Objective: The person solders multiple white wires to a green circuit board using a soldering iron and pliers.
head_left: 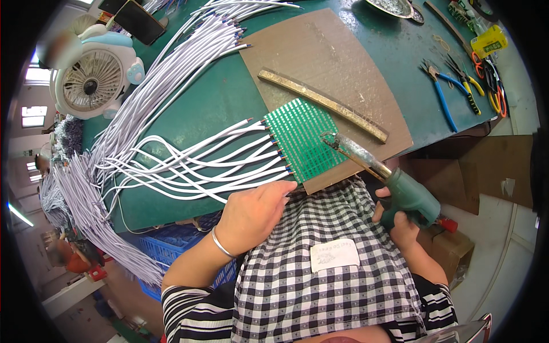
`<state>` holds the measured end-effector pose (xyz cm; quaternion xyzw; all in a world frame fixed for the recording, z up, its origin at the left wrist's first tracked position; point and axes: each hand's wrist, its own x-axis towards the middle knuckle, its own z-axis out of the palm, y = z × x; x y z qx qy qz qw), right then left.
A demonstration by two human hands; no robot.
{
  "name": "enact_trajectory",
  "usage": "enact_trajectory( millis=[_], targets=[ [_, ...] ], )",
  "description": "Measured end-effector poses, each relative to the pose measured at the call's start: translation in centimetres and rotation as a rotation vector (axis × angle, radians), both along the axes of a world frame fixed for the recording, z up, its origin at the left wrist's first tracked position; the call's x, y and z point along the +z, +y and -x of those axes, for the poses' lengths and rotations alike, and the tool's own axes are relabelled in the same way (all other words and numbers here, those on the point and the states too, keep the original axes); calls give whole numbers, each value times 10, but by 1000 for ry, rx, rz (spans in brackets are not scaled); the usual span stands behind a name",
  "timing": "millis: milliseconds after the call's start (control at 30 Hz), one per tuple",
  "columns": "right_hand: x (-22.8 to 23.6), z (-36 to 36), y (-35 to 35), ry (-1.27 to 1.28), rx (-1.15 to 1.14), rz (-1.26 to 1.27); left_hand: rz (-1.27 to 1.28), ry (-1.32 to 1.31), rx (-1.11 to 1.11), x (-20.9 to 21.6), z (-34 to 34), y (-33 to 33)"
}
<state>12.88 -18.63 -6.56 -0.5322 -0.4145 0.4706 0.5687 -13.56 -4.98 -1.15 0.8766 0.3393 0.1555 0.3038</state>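
Note:
A green circuit board panel with rows of silvery pads lies tilted on a brown sheet. Several white cables meet its left edge with their stripped ends. My right hand is wrapped round the handle of a green soldering gun, whose looped tip is over the board's right part; contact cannot be made out. By the board's lower left corner, my left hand is closed, with a white cable running in under it toward the fingers. Its fingertips are partly hidden.
A worn bar lies across the brown sheet above the board. Bundled white cables fill the left side beside a fan. Blue-handled pliers and other hand tools lie at right. A blue crate stands below the table edge.

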Motion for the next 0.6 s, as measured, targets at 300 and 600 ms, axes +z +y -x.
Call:
enact_trajectory(
  millis=[300,600],
  targets=[
    [29,-22,-4,-407,271,147,-292,73,63,-4,-6,-1],
    [20,-26,-10,-729,271,-151,-366,37,64,-11,-8,2]
  ],
)
